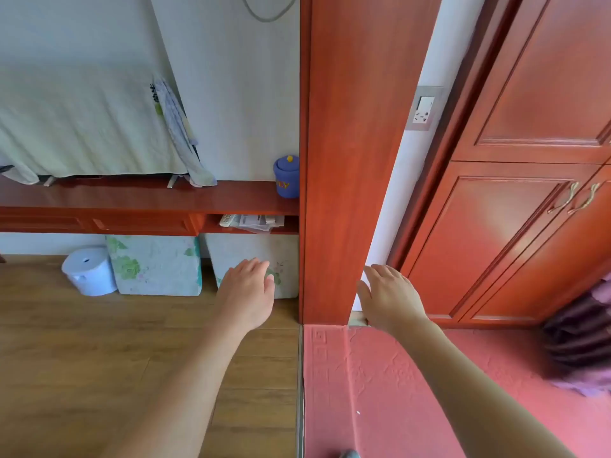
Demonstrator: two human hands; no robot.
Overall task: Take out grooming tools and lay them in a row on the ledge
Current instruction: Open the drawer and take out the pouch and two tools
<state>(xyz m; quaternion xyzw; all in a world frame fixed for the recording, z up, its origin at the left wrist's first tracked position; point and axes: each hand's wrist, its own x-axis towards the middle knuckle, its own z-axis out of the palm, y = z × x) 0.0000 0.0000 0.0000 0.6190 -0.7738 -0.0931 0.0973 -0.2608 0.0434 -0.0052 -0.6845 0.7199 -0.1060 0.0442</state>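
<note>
No grooming tool shows in the head view. A long red wooden ledge (139, 196) runs along the left wall, with a blue lidded jar (287, 176) at its right end. My left hand (246, 294) is stretched forward, palm down, fingers apart and holding nothing, in front of the floor cushions below the ledge. My right hand (391, 297) is also out and open, beside the base of the red wooden post (347, 160). Both hands are well below the ledge and touch nothing.
A towel-covered rack (82, 127) stands on the ledge's left part. Under the ledge are drawers (142, 223), a cubby with papers (254, 222), two floral cushions (155, 264), and a white bucket (89, 271). A red cabinet with handles (575, 196) stands to the right, above the red mat (380, 385).
</note>
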